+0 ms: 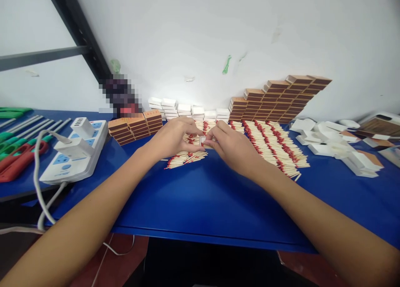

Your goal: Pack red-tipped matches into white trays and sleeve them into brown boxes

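A small white matchbox tray is held low over the matches, mostly hidden by fingers. My left hand curves around its left side, thumb and forefinger gripping it. The thumb and fingers of my right hand pinch the same tray from the right. Red-tipped matches lie in rows behind and to the right of my hands, and a smaller pile of matches is under my left hand. White trays stand stacked along the wall behind.
Brown matchboxes stand in a stepped stack at right and a smaller stack at left. Loose white trays lie far right. A corded power strip and red- and green-handled tools are at left on the blue table.
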Demonstrator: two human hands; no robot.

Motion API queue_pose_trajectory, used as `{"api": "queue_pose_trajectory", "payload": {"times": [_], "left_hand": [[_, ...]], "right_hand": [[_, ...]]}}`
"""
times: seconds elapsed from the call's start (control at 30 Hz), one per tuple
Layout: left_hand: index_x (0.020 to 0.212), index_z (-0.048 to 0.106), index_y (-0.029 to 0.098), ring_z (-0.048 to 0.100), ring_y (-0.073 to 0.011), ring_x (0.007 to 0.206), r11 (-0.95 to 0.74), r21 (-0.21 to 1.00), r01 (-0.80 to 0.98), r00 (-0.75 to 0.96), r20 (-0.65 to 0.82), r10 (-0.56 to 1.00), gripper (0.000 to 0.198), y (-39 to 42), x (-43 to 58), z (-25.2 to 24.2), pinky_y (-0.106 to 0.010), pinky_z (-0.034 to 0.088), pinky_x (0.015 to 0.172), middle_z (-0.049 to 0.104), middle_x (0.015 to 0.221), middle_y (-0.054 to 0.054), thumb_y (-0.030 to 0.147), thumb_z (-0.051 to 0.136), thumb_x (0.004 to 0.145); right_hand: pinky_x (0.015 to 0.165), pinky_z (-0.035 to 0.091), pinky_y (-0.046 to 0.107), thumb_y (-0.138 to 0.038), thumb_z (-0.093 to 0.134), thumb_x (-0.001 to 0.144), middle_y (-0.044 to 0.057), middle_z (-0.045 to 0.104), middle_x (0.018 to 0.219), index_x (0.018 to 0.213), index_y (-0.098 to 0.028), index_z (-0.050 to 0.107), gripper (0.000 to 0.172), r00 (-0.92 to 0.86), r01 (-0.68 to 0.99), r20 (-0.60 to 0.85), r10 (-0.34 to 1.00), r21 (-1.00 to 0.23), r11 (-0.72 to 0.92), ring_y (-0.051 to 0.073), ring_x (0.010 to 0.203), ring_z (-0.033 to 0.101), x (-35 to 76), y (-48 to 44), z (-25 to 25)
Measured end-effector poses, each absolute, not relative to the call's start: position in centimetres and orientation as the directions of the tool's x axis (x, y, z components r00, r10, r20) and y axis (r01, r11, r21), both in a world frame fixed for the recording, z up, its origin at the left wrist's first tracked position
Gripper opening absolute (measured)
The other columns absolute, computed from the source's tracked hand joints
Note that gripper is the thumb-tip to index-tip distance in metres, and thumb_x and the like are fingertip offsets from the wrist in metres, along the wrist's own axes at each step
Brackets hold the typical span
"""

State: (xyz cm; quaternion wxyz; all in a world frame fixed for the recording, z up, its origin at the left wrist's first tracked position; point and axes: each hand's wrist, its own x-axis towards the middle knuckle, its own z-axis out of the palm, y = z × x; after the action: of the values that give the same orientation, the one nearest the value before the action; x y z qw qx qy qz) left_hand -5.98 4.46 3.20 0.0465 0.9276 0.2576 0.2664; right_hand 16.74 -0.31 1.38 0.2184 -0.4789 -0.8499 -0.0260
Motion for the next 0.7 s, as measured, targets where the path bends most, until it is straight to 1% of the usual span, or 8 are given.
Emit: {"api": "queue_pose_trajectory", "payload": {"times": [0.13,0.2,0.23,0.27,0.33,0.43,0.57,0.7], "left_hand": [[0.104,0.082,0.018,0.063,-0.0197,0.082,-0.862,0.213,0.459,0.714,0.488,0.501,0.034,4.8,-6.2,3.2,-0.032,0.046,0.074,0.071,0.089,-0.006,0.047,0.086,0.086],[0.104,0.081,0.018,0.064,-0.0208,0.085,-0.851,0.188,0.491,0.709,0.482,0.515,0.033,5.1,-6.5,3.1,-0.032,0.046,0.076,0.072,0.09,-0.007,0.045,0.085,0.087],[0.104,0.081,0.018,0.064,-0.0216,0.087,-0.843,0.165,0.512,0.707,0.476,0.522,0.031,5.3,-6.7,3.0,-0.033,0.047,0.077,0.072,0.091,-0.007,0.043,0.085,0.087],[0.104,0.081,0.018,0.065,-0.0225,0.089,-0.834,0.136,0.535,0.704,0.473,0.529,0.029,5.4,-6.9,2.9,-0.033,0.047,0.078,0.072,0.093,-0.008,0.041,0.086,0.087],[0.104,0.081,0.017,0.065,-0.0242,0.092,-0.813,0.072,0.577,0.699,0.472,0.538,0.028,5.8,-7.2,2.7,-0.034,0.047,0.078,0.072,0.096,-0.008,0.038,0.088,0.085],[0.105,0.081,0.016,0.065,-0.0248,0.092,-0.797,0.015,0.604,0.695,0.48,0.536,0.032,6.0,-7.5,2.5,-0.034,0.046,0.076,0.072,0.095,-0.009,0.039,0.089,0.083],[0.102,0.082,0.016,0.065,-0.0234,0.09,-0.794,-0.003,0.608,0.697,0.481,0.531,0.03,6.0,-7.4,2.7,-0.034,0.046,0.074,0.072,0.094,-0.008,0.039,0.088,0.084],[0.1,0.081,0.017,0.066,-0.0233,0.091,-0.794,-0.011,0.608,0.701,0.476,0.53,0.027,5.9,-7.4,2.8,-0.033,0.047,0.074,0.072,0.095,-0.008,0.036,0.09,0.083]], "right_hand": [[0.069,0.038,0.031,-0.028,0.056,0.107,0.007,0.062,0.099,0.1,-0.019,0.065,0.014,-0.41,0.759,0.541,0.734,-0.245,0.604,0.02,0.081,0.058,17.0,-0.5,1.3],[0.069,0.038,0.031,-0.03,0.058,0.107,0.005,0.062,0.095,0.098,-0.019,0.066,0.015,-0.4,0.708,0.611,0.683,-0.268,0.653,0.019,0.078,0.057,16.8,-0.9,1.2],[0.069,0.039,0.03,-0.03,0.058,0.107,0.005,0.063,0.094,0.099,-0.019,0.067,0.016,-0.422,0.671,0.623,0.659,-0.274,0.689,0.018,0.077,0.057,16.6,-1.3,1.1],[0.07,0.041,0.03,-0.029,0.058,0.107,0.005,0.063,0.094,0.101,-0.02,0.068,0.016,-0.466,0.628,0.612,0.639,-0.279,0.726,0.018,0.078,0.058,16.2,-1.6,0.9],[0.073,0.044,0.03,-0.028,0.056,0.109,0.005,0.064,0.096,0.107,-0.02,0.071,0.017,-0.593,0.547,0.537,0.6,-0.278,0.789,0.017,0.08,0.06,15.1,-2.3,0.2],[0.074,0.046,0.03,-0.029,0.054,0.11,0.006,0.064,0.099,0.115,-0.021,0.074,0.023,-0.725,0.515,0.404,0.558,-0.22,0.828,0.018,0.081,0.061,13.3,-3.1,-0.8],[0.073,0.047,0.03,-0.028,0.053,0.11,0.007,0.063,0.101,0.122,-0.021,0.074,0.026,-0.755,0.531,0.363,0.545,-0.148,0.834,0.017,0.079,0.059,12.0,-3.1,-1.6],[0.075,0.049,0.03,-0.026,0.054,0.109,0.007,0.063,0.102,0.123,-0.02,0.074,0.024,-0.752,0.537,0.357,0.553,-0.154,0.829,0.017,0.08,0.06,11.8,-2.9,-1.6]]}}
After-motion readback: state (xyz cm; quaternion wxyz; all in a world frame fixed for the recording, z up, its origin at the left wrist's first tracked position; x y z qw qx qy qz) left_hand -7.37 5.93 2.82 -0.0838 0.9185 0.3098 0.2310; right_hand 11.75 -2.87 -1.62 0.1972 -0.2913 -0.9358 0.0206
